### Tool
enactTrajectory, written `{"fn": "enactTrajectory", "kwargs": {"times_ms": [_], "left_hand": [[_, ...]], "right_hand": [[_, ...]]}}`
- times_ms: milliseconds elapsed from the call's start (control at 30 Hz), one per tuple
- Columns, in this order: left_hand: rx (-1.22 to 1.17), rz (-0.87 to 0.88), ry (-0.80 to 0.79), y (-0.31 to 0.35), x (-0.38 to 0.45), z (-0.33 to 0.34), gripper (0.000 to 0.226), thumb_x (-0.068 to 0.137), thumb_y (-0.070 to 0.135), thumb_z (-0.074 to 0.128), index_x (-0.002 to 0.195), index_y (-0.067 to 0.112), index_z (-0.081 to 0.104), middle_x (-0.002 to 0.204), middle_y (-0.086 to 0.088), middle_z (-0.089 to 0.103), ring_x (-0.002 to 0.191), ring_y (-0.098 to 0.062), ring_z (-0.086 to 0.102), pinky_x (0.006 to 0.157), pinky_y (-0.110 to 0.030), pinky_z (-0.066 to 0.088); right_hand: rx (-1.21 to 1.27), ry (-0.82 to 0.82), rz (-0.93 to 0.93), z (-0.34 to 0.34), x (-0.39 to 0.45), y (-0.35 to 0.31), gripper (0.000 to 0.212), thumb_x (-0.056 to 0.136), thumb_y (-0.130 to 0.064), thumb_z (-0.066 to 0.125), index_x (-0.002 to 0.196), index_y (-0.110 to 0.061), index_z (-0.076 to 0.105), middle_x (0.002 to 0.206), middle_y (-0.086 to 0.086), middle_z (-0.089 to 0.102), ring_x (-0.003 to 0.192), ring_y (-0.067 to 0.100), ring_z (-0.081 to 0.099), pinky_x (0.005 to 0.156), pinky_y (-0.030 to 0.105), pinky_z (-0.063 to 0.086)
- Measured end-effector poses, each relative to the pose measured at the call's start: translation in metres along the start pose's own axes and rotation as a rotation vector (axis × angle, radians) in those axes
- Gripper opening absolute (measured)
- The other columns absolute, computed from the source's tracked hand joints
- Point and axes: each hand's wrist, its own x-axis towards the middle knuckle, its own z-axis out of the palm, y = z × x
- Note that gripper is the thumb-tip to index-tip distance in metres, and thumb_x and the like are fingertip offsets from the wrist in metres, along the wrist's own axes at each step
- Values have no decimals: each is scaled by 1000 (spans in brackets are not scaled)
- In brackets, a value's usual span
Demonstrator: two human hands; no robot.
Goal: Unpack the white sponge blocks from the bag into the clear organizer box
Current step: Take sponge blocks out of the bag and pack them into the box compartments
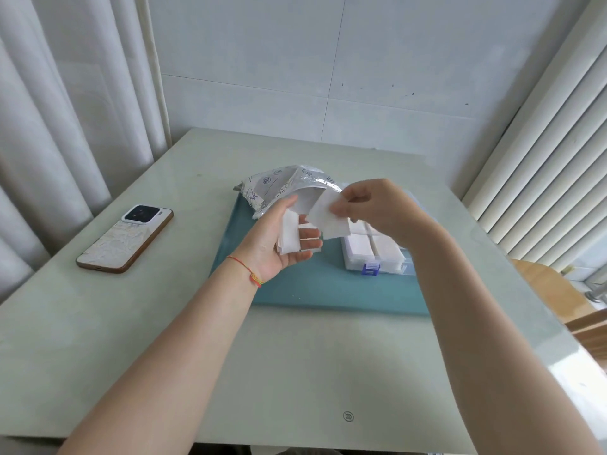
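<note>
A silver printed bag lies open on the far part of a teal mat. My left hand is palm up in front of the bag, with a small stack of white sponge blocks held between its fingers. My right hand pinches one white sponge block just above and right of that stack. The clear organizer box, with a blue latch, sits on the mat under my right hand. White blocks fill its visible compartments.
A phone lies face down on the left of the pale table. Curtains hang at the left, blinds at the right. A wooden chair stands beyond the table's right edge.
</note>
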Motion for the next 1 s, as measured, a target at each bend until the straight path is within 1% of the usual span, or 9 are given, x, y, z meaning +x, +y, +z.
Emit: {"fn": "enactTrajectory", "kwargs": {"times_ms": [133,233,300,367,467,600,800,900,1000], "left_hand": [[-18,-26,-196,-2,-5,3,60,89,67,47,117,17,67,100,-13,67,87,-31,66,54,-28,53],[31,-22,-130,-2,-6,4,47,90,62,51,96,20,70,85,-8,66,74,-24,67,50,-24,50],[34,-41,-26,-1,-4,0,34,91,49,59,95,16,66,74,-5,59,61,-20,61,46,-22,48],[27,-63,38,0,-1,-5,23,90,35,61,93,12,64,67,-3,52,55,-18,54,44,-21,46],[58,-47,68,-2,3,-7,15,90,24,59,91,10,64,68,-5,51,55,-17,54,43,-20,44],[69,-25,35,-2,3,-6,13,90,21,58,89,10,64,69,-7,63,62,-18,60,43,-20,42],[86,-96,41,-3,6,-10,21,85,29,68,79,19,51,60,3,41,46,-11,42,40,-17,23],[66,-69,59,-5,7,-9,22,84,31,73,80,20,55,59,3,51,49,-11,53,40,-17,34],[-39,-52,-45,-5,3,-3,35,79,45,72,94,15,64,78,-5,68,73,-19,68,50,-21,51]], "right_hand": [[3,-125,-2,24,3,-3,22,81,-24,79,87,-4,70,75,7,72,64,10,59,70,23,45],[-173,22,-30,39,15,2,26,86,-36,72,85,-11,65,66,-9,66,57,5,52,53,11,37],[-261,160,-27,42,23,9,18,93,-30,60,92,-13,64,68,-11,58,61,7,48,48,11,33],[-407,158,-8,46,29,17,18,94,-22,53,103,-13,67,80,-4,57,74,16,52,60,18,41],[-605,-20,6,57,35,29,36,88,-28,64,124,-24,61,116,3,59,105,25,56,92,35,46],[-671,-32,2,67,38,35,40,88,-30,65,126,-27,56,130,7,50,121,28,49,99,37,35],[-599,100,-36,49,38,32,15,95,-25,55,104,-21,66,98,0,53,102,25,56,93,38,42],[-474,125,-45,21,30,25,10,96,-23,56,97,-21,66,89,-1,54,87,22,54,78,26,44],[-128,60,-33,-1,11,12,10,95,-17,58,88,-22,63,77,-7,56,66,9,46,55,14,35]]}}
